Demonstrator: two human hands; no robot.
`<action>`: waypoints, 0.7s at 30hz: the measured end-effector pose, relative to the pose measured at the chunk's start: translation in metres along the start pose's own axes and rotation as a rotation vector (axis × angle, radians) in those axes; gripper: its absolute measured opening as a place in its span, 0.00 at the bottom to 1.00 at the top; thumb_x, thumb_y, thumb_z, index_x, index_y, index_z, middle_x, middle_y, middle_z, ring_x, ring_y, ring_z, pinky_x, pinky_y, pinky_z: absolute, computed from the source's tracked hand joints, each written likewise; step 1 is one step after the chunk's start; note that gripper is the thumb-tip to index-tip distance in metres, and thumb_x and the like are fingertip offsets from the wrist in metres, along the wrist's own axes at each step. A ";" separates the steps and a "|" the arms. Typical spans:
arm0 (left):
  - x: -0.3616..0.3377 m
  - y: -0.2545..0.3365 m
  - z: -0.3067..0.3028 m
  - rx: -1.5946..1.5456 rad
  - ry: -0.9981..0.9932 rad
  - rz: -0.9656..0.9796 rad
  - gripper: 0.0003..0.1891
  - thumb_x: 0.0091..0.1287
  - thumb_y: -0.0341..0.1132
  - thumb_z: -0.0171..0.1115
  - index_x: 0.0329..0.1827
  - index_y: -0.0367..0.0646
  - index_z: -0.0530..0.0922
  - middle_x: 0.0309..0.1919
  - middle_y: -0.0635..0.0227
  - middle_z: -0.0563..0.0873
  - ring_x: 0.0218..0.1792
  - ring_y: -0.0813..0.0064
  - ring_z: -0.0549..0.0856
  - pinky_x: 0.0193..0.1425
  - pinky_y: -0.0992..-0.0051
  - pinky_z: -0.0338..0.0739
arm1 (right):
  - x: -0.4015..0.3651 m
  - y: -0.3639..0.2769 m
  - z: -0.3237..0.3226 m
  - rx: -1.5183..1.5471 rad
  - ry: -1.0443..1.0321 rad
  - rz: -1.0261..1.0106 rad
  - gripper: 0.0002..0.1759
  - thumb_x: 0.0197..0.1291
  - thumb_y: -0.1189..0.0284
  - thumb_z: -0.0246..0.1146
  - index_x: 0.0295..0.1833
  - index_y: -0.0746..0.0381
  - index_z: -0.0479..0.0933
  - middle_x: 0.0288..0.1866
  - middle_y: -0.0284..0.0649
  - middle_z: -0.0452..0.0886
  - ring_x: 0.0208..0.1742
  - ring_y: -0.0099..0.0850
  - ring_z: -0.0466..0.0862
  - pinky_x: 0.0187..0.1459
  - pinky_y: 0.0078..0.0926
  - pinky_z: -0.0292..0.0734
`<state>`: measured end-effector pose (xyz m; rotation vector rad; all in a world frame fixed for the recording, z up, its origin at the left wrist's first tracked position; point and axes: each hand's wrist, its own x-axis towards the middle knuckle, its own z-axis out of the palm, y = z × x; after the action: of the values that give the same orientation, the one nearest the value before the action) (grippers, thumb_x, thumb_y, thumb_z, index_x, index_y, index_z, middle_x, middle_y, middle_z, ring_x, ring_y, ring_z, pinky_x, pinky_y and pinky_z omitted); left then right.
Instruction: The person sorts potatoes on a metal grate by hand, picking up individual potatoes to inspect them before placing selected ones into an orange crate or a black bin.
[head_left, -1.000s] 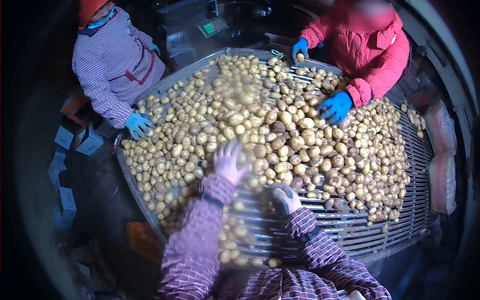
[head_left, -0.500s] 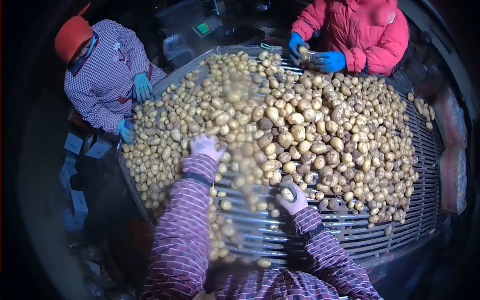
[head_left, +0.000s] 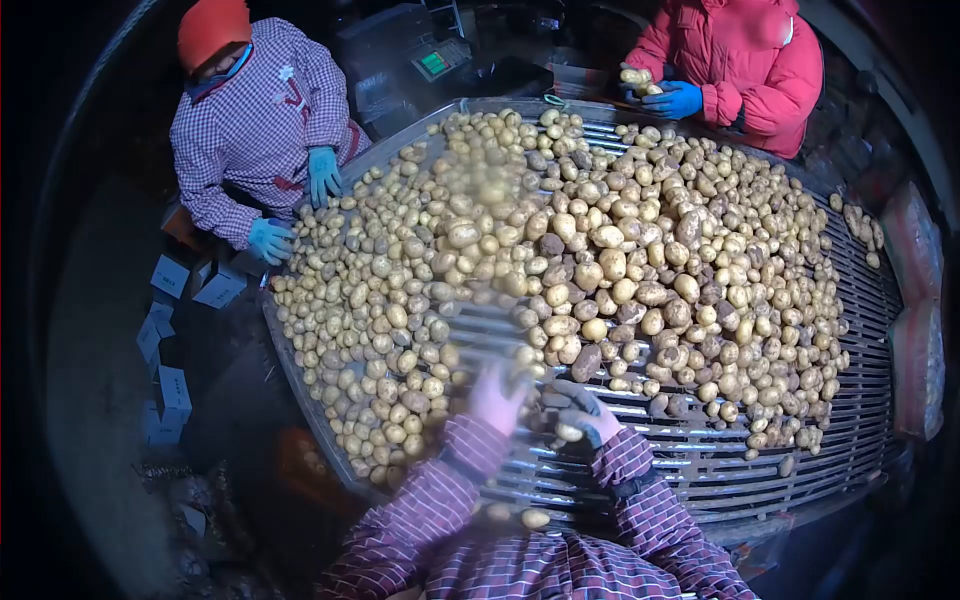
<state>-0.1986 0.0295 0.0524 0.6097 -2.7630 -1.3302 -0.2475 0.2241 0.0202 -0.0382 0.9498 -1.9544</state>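
A big heap of small yellow potatoes (head_left: 600, 250) covers a slatted metal sorting table (head_left: 760, 470). My left hand (head_left: 497, 398), gloved and blurred, hovers with fingers spread over bare slats near the front edge. Beside it my right hand (head_left: 580, 412), in a grey-and-white glove, is curled around a small potato (head_left: 568, 432). Both my sleeves are maroon plaid. More potatoes (head_left: 385, 400) lie to the left of my left hand.
A person in a checked smock and orange cap (head_left: 265, 110) with blue gloves works at the far left edge. Another person in a red jacket (head_left: 745, 60) holds potatoes at the far side. A scale display (head_left: 435, 62) sits behind. Filled sacks (head_left: 915, 330) stand right; small boxes (head_left: 165, 340) lie left.
My left hand has drawn back from the pile toward the front edge, sweeping potatoes aside. My right hand has picked up a small potato. The person in red lifted both hands off the table.
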 end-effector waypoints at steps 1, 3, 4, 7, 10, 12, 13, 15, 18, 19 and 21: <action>-0.003 0.009 0.002 0.024 0.089 0.110 0.25 0.65 0.45 0.64 0.60 0.43 0.71 0.51 0.56 0.78 0.52 0.58 0.81 0.58 0.61 0.77 | -0.003 -0.006 0.017 0.019 -0.078 -0.067 0.37 0.59 0.75 0.65 0.73 0.66 0.59 0.66 0.48 0.71 0.51 0.35 0.82 0.51 0.30 0.80; -0.008 0.036 0.002 0.093 -0.115 0.245 0.24 0.67 0.42 0.61 0.63 0.42 0.70 0.54 0.55 0.78 0.54 0.59 0.80 0.62 0.60 0.75 | -0.008 -0.018 0.027 0.108 -0.086 -0.013 0.46 0.57 0.75 0.65 0.76 0.63 0.47 0.71 0.51 0.64 0.61 0.41 0.78 0.57 0.34 0.79; -0.002 0.039 -0.002 0.141 -0.075 0.310 0.24 0.67 0.42 0.60 0.63 0.41 0.70 0.56 0.55 0.77 0.55 0.59 0.80 0.63 0.60 0.74 | -0.011 -0.026 0.030 0.139 0.005 0.039 0.44 0.58 0.74 0.63 0.76 0.62 0.49 0.69 0.52 0.66 0.65 0.43 0.75 0.60 0.38 0.78; 0.042 0.074 -0.051 -0.164 -0.021 0.153 0.22 0.69 0.39 0.58 0.64 0.41 0.70 0.58 0.55 0.78 0.56 0.59 0.80 0.63 0.60 0.74 | -0.012 -0.035 0.024 0.187 0.029 -0.034 0.35 0.63 0.70 0.58 0.73 0.65 0.54 0.67 0.51 0.69 0.63 0.43 0.76 0.61 0.39 0.79; 0.145 0.031 -0.068 -0.029 0.174 0.173 0.23 0.65 0.36 0.60 0.61 0.38 0.73 0.59 0.49 0.77 0.56 0.53 0.79 0.60 0.63 0.75 | -0.014 -0.045 0.029 0.069 0.107 0.003 0.33 0.62 0.69 0.60 0.71 0.67 0.60 0.67 0.49 0.70 0.64 0.40 0.76 0.59 0.33 0.79; 0.205 -0.013 -0.070 0.471 0.388 0.342 0.26 0.61 0.36 0.62 0.64 0.45 0.71 0.62 0.49 0.73 0.59 0.51 0.76 0.63 0.60 0.72 | 0.001 -0.023 0.000 -0.204 0.183 0.021 0.29 0.62 0.74 0.58 0.69 0.67 0.64 0.67 0.46 0.71 0.61 0.34 0.77 0.54 0.29 0.79; 0.224 -0.029 -0.067 0.582 0.418 0.365 0.28 0.59 0.36 0.63 0.65 0.49 0.70 0.62 0.50 0.72 0.59 0.51 0.75 0.64 0.58 0.71 | 0.006 -0.024 0.007 -0.257 0.132 -0.066 0.30 0.60 0.77 0.61 0.68 0.67 0.65 0.65 0.44 0.73 0.63 0.32 0.75 0.58 0.28 0.76; 0.234 -0.039 -0.065 0.582 0.187 0.128 0.29 0.57 0.37 0.65 0.65 0.55 0.70 0.60 0.53 0.73 0.60 0.52 0.75 0.65 0.58 0.70 | 0.020 0.006 -0.017 -0.481 0.154 -0.169 0.31 0.58 0.79 0.62 0.69 0.67 0.65 0.65 0.42 0.74 0.65 0.31 0.73 0.62 0.27 0.72; 0.210 -0.032 -0.063 0.786 0.082 0.136 0.26 0.58 0.38 0.65 0.62 0.57 0.72 0.56 0.59 0.74 0.55 0.54 0.76 0.59 0.57 0.72 | 0.018 -0.002 -0.011 -0.283 0.140 -0.040 0.32 0.59 0.79 0.63 0.70 0.66 0.65 0.66 0.40 0.72 0.67 0.30 0.71 0.66 0.28 0.66; 0.202 -0.035 -0.059 0.873 0.058 0.151 0.25 0.58 0.39 0.65 0.61 0.57 0.73 0.55 0.61 0.74 0.53 0.55 0.77 0.56 0.56 0.73 | 0.018 -0.005 -0.011 -0.301 0.138 -0.059 0.31 0.61 0.79 0.61 0.70 0.67 0.64 0.66 0.42 0.73 0.60 0.32 0.77 0.54 0.29 0.77; 0.181 -0.061 -0.052 0.717 0.161 0.243 0.25 0.55 0.37 0.67 0.58 0.53 0.74 0.52 0.60 0.75 0.53 0.57 0.76 0.55 0.57 0.72 | 0.010 -0.014 -0.005 -0.010 0.132 0.043 0.29 0.63 0.78 0.58 0.70 0.67 0.62 0.65 0.45 0.73 0.47 0.34 0.83 0.36 0.29 0.82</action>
<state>-0.3354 -0.1070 0.0115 0.3396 -2.9980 -0.2078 -0.2655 0.2230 0.0223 0.1057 1.0384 -1.9310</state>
